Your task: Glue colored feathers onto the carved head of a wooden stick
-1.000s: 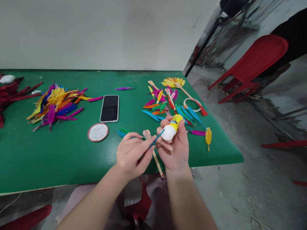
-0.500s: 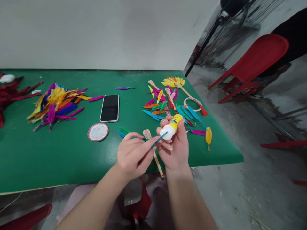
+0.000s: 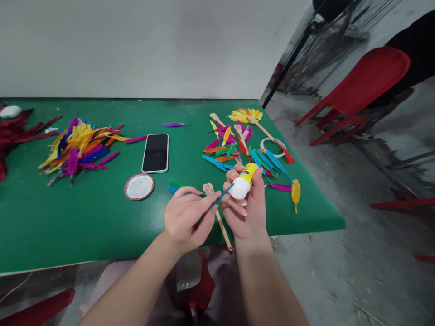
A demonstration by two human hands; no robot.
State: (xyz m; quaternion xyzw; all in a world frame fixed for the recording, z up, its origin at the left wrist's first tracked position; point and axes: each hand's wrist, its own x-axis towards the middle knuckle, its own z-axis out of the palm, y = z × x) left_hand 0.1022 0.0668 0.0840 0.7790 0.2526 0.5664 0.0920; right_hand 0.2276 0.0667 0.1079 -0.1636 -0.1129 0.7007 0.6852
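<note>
My right hand (image 3: pixel 245 209) is closed around a small glue bottle (image 3: pixel 243 181) with a yellow label and a white end turned toward me. My left hand (image 3: pixel 185 218) pinches a thin blue feather (image 3: pixel 222 195) by its quill, and the quill tip touches the bottle's white end. Both hands hover over the near edge of the green table (image 3: pixel 68 226). Just beneath them lies a wooden stick (image 3: pixel 220 222) with a pale paddle-shaped top beside a green and a blue feather.
A black phone (image 3: pixel 156 152) and a round white lid (image 3: pixel 138 186) lie mid-table. One pile of coloured feathers (image 3: pixel 79 147) sits at left, with loose feathers, sticks and a ring (image 3: pixel 272 147) at right. Dark red feathers lie at the far left. A red chair (image 3: pixel 360 90) stands on the floor.
The glue bottle has turned slightly in my right hand while the feather tip stays against its white end. Nothing on the table has moved.
</note>
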